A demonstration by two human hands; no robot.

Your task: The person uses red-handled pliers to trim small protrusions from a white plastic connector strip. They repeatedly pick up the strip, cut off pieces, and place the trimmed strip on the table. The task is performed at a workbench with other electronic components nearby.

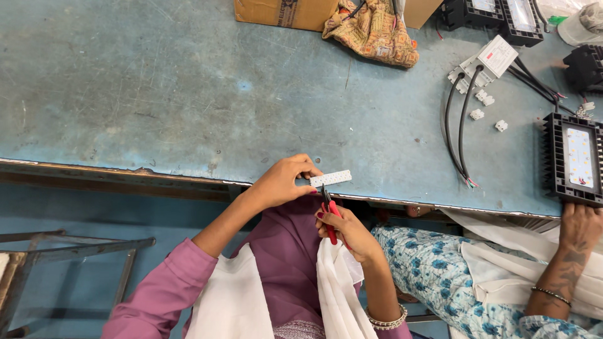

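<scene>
My left hand (284, 181) pinches one end of a small white strip board (331, 178) dotted with little emitters, held just over the front edge of the worn blue table (188, 94). My right hand (347, 231) grips red-handled pliers (329, 216), their tip pointing up at the underside of the strip near my left fingers. Both hands work close together above my lap, over purple clothing and a white scarf.
A co-worker's hand (579, 227) rests on a black finned lamp housing (573, 158) at the right. A white driver box (490, 61) with black cables (457, 129), small white connectors (483, 97), a patterned cloth bag (375, 31), a cardboard box (282, 12) and a metal frame (69, 263) are nearby.
</scene>
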